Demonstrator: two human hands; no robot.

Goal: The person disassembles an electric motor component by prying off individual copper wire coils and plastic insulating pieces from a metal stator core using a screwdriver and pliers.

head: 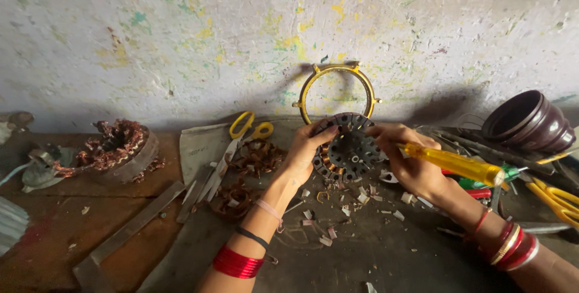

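My left hand (304,148) grips the left rim of a round black motor stator (348,147) with copper windings, holding it tilted upright above the bench. My right hand (410,161) holds a yellow-handled screwdriver (453,164), its tip pointing into the stator's right side. Red bangles circle both wrists. Bits of cut insulation (338,211) lie scattered on the dark mat under the stator.
A yellow metal ring (307,91) leans on the stained wall behind. Yellow-handled scissors (241,133) and tangled copper wire (253,157) lie to the left, another wound stator (117,148) farther left, a flat metal bar (129,226) in front. A dark brown housing (528,124) and more tools sit at right.
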